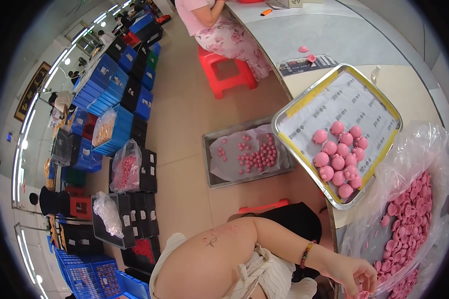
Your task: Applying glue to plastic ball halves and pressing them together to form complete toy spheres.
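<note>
While about a dozen pink balls (340, 158) already sit on the metal tray (304, 102), the right hand (353, 276) pinches another pink piece (362, 294); many remain in the bag (409, 219) at right.

One forearm enters from the lower edge, bent at the elbow and reaching rightward. A beaded bracelet (307, 254) circles its wrist. The hand (355, 277) curls downward, fingers (368, 288) pinched together. The other hand is out of view.

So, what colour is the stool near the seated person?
The stool is red, seen in the head view.
</note>
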A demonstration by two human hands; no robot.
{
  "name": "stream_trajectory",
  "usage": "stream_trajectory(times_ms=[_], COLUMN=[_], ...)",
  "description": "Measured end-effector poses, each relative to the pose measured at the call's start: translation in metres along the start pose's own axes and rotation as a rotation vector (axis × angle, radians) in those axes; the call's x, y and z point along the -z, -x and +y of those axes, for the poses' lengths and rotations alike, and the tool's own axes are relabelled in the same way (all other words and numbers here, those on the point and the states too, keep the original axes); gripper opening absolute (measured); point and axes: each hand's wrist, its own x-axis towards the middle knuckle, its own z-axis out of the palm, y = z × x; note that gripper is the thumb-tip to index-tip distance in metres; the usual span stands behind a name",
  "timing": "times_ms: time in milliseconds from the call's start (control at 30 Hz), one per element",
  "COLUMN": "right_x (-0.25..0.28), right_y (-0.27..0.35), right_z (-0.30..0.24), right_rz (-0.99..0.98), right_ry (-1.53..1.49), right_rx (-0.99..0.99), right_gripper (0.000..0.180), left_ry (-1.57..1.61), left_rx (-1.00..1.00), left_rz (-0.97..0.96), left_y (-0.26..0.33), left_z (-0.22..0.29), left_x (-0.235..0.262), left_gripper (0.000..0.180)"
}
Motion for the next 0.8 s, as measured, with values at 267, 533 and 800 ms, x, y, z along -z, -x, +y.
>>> stream_trajectory(times_ms=[267,533,800], right_x=[-0.038,-0.039,-0.040], right_y=[0.018,0.024,0.029], right_z=[0.078,0.067,0.063], right_rz=[0.213,0.235,0.253], right_ry=[-0.430,-0.461,-0.488], right_rx=[0.462,0.449,0.432], right_gripper=[0.051,0.049,0.047], left_ry=[-0.002,-0.027,-0.077], left_rx=[0.017,0.023,0.024], left_rz=[0.125,0.137,0.143], left_y=[0.010,0.009,0.007], left_z=[0.011,0.012,0.017], left_x=[-0.004,-0.001,0.003], left_gripper=[0.036,0.040,0.036])
